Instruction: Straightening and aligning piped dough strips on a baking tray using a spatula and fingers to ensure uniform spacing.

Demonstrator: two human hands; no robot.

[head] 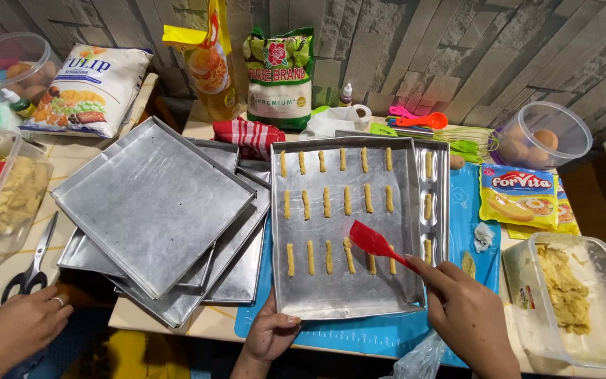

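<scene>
Right hand [468, 319] fingers grip a red silicone brush [373, 241] over dough sticks [328, 257]; left hand [269, 335] fingers clasp the baking tray [345, 298] rim at six o'clock.

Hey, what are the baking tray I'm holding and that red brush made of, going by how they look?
The baking tray looks like thin bare metal, probably aluminium: dull silver-grey with soft reflections and folded rims. The red brush in the right hand seems to be silicone or soft plastic: uniform glossy red, flat head; I can't tell which. The left hand holds the tray's near edge.
</scene>
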